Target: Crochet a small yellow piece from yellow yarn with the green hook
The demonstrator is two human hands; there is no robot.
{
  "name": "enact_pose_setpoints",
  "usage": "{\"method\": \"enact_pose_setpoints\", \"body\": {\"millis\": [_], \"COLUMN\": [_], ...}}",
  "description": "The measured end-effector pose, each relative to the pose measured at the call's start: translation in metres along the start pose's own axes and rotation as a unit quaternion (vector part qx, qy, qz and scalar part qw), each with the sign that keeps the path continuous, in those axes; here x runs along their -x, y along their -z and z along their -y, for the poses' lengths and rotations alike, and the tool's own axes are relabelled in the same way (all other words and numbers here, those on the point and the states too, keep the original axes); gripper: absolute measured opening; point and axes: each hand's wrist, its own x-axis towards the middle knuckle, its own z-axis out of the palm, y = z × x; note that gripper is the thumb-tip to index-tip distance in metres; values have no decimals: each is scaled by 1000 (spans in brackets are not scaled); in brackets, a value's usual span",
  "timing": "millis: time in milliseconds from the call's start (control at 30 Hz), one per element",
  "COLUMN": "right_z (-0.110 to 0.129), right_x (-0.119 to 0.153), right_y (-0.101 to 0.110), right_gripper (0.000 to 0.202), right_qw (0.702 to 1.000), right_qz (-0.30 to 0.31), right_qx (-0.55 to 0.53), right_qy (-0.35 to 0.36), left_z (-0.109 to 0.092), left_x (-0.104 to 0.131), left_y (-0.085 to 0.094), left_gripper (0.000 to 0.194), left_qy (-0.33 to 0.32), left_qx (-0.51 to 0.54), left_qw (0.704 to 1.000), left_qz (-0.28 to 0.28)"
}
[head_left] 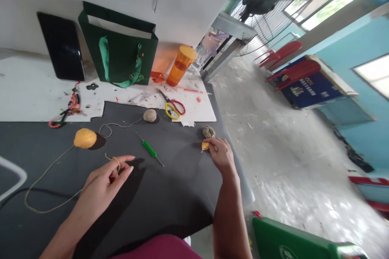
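Observation:
My left hand [105, 182] is over the dark table. Yellow yarn [118, 163] loops round its index finger, whose tip is apart from the thumb; the other fingers curl under, partly hidden. The strand runs back to a yellow yarn ball [85, 138]. At the table's right side, my right hand [221, 153] pinches a small yellow crocheted piece [205, 145] with a short tail. Just beyond it sits a mottled brown-grey yarn ball [208, 132]. Between my hands lies a green-handled crochet hook [149, 149]. Farther back rests a beige yarn ball [150, 115] with a loose strand.
Scissors [172, 104] with red and yellow handles lie on white board [194, 107]. Behind stand an orange bottle [181, 66], a dark green gift bag [121, 48] and a black tablet-like panel [62, 47]. A beaded string [72, 105] lies left. The table's edge drops off at right.

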Motion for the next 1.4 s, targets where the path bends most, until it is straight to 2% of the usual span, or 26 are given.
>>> {"method": "enact_pose_setpoints", "body": {"millis": [100, 233, 333, 400, 500, 567, 667, 733, 833, 967, 1167, 1333, 1400], "right_z": [3, 7, 21, 42, 90, 124, 163, 175, 174, 165, 164, 166, 167], "right_x": [0, -2, -3, 1, 15, 28, 43, 47, 45, 38, 41, 46, 47], "right_y": [-2, 0, -2, -8, -23, -33, -44, -50, -58, -64, -66, -66, -67], "right_gripper": [31, 19, 13, 10, 14, 13, 8, 12, 25, 38, 47, 40, 32], "right_qw": [1000, 1000, 998, 992, 970, 934, 892, 864, 831, 825, 809, 808, 805], "right_qz": [11, 12, 15, 34, 87, 136, 164, 201, 234, 230, 289, 304, 300], "right_qx": [5, -14, -63, -118, -213, -314, -414, -459, -505, -511, -509, -504, -512], "right_qy": [8, 5, 13, 34, 77, 98, 81, 44, -20, -65, -50, -17, -24], "left_z": [-3, -3, 2, 2, -5, -11, -16, -14, -10, -7, -2, -2, -4], "left_x": [0, 0, 1, 2, 6, 8, 8, 7, 4, 0, -2, -2, -2], "left_y": [1, 1, -2, -7, -16, -21, -26, -25, -19, -14, -13, -6, -4], "left_gripper": [35, 35, 37, 35, 35, 41, 36, 34, 42, 45, 48, 49, 54], "left_qy": [2, 4, 2, 6, 25, 40, 53, 65, 97, 112, 134, 123, 116], "left_qx": [-2, -1, 5, 20, 81, 131, 176, 210, 268, 310, 339, 322, 315], "left_qw": [1000, 1000, 1000, 1000, 995, 988, 982, 975, 957, 941, 929, 935, 937], "left_qz": [0, 2, 7, 14, 50, 72, 52, 38, 59, 77, 69, 87, 98]}}
